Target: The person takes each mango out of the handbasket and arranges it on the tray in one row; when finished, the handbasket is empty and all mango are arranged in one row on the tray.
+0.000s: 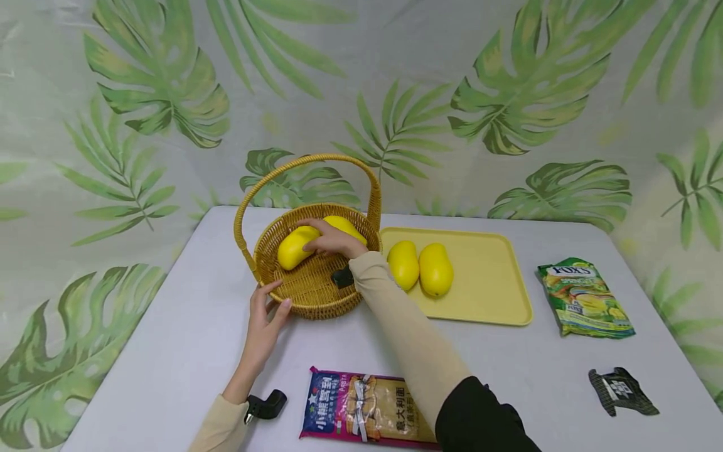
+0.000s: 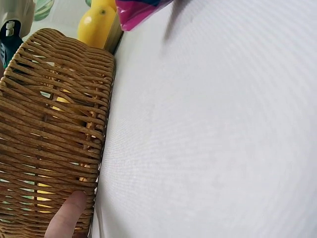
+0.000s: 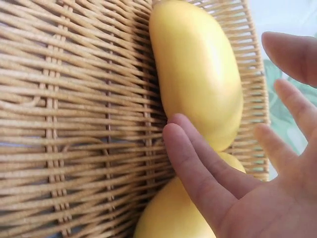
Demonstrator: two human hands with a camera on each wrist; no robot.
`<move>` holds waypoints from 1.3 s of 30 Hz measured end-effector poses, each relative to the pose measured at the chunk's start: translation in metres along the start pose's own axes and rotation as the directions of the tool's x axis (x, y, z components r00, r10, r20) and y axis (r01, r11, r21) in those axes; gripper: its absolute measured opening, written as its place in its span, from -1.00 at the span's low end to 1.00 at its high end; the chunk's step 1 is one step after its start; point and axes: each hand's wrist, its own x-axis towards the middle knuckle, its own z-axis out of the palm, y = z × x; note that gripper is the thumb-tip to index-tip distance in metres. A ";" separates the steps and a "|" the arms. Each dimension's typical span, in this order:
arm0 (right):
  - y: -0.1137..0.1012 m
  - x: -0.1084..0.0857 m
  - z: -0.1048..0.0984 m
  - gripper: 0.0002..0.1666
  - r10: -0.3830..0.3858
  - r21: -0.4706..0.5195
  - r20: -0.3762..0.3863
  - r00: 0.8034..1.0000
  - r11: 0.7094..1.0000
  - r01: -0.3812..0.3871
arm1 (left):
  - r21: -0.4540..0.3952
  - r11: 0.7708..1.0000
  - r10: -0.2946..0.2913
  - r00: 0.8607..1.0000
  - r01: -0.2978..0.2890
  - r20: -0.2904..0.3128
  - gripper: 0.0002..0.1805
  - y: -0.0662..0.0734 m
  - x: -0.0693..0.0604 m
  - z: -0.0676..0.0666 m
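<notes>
The head view shows a white table with a wicker basket standing near its far edge. At three o'clock from the basket, just beside it, is a yellow tray with two mangoes at its nine o'clock end; a pasta packet lies at five o'clock.

The left hand is at the basket's eight o'clock rim, holding it with the forefinger over the edge and the thumb against the outer weave. The right hand reaches into the basket from four o'clock and is clearly the nearer one to the two mangoes inside.

Of these, the left mango lies at nine o'clock from the right hand, its long axis running from seven to one. The other mango lies at one o'clock, partly hidden by that hand.

In the right wrist view the fingers are spread wide, not wrapped round anything. Two fingertips sit over the spot where the mangoes meet, one fruit at one o'clock from them, the other at six. Whether they press or hover, I cannot tell.
</notes>
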 end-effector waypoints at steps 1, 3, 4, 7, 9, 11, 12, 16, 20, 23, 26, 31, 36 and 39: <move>0.000 0.002 0.002 -0.27 -0.003 -0.014 0.004 1.000 1.000 0.003 | 0.006 1.000 0.000 1.000 0.000 -0.003 -0.52 0.001 0.000 0.000; 0.001 0.005 0.005 -0.25 -0.004 -0.064 0.017 1.000 0.998 0.005 | 0.004 1.000 -0.007 1.000 0.007 0.001 -0.52 0.004 0.000 0.000; 0.001 0.007 0.006 -0.25 -0.009 -0.095 0.022 1.000 0.995 0.011 | 0.004 1.000 -0.016 1.000 0.016 0.004 -0.51 0.009 -0.001 -0.001; -0.001 0.010 0.012 -0.25 -0.003 -0.208 0.019 1.000 0.978 0.007 | 0.006 0.999 -0.034 0.999 0.034 0.010 -0.50 0.025 -0.004 -0.001; -0.004 0.011 0.015 -0.26 0.015 -0.278 0.014 1.000 0.960 -0.011 | 0.001 0.999 -0.038 0.999 0.038 0.015 -0.49 0.035 -0.005 -0.001; -0.006 0.012 0.018 -0.27 0.039 -0.327 0.014 0.999 0.944 -0.033 | 0.001 0.999 -0.032 0.999 0.032 0.012 -0.50 0.040 -0.007 -0.001; -0.007 0.012 0.018 -0.28 0.052 -0.346 0.015 0.999 0.937 -0.044 | 0.000 1.000 -0.028 1.000 0.028 0.012 -0.50 0.040 -0.007 -0.001; -0.008 0.011 0.019 -0.32 0.085 -0.380 0.026 0.996 0.922 -0.068 | -0.004 1.000 -0.014 1.000 0.014 0.010 -0.51 0.040 -0.007 -0.001; -0.006 0.011 0.018 -0.29 0.096 -0.401 0.040 0.995 0.913 -0.072 | -0.001 1.000 -0.010 1.000 0.010 0.008 -0.51 0.040 -0.007 -0.001; -0.005 0.010 0.019 -0.24 0.112 -0.377 0.070 0.991 0.923 -0.077 | 0.003 1.000 -0.020 1.000 0.020 0.010 -0.51 0.040 -0.007 -0.001; -0.005 0.009 0.019 -0.23 0.121 -0.369 0.083 0.989 0.926 -0.082 | 0.006 0.999 -0.033 0.999 0.033 0.010 -0.51 0.039 -0.006 0.000; -0.004 0.008 0.021 -0.26 0.110 -0.492 0.070 0.991 0.869 -0.062 | 0.005 1.000 -0.019 1.000 0.019 0.004 -0.52 0.038 -0.007 0.002; -0.005 0.006 0.021 -0.28 0.138 -0.552 0.075 0.988 0.831 -0.074 | 0.010 1.000 -0.006 1.000 0.006 0.003 -0.53 0.038 -0.007 0.001; -0.005 0.006 0.019 -0.30 0.132 -0.562 0.088 0.987 0.825 -0.060 | 0.007 1.000 -0.008 1.000 0.008 0.006 -0.52 0.039 -0.007 0.001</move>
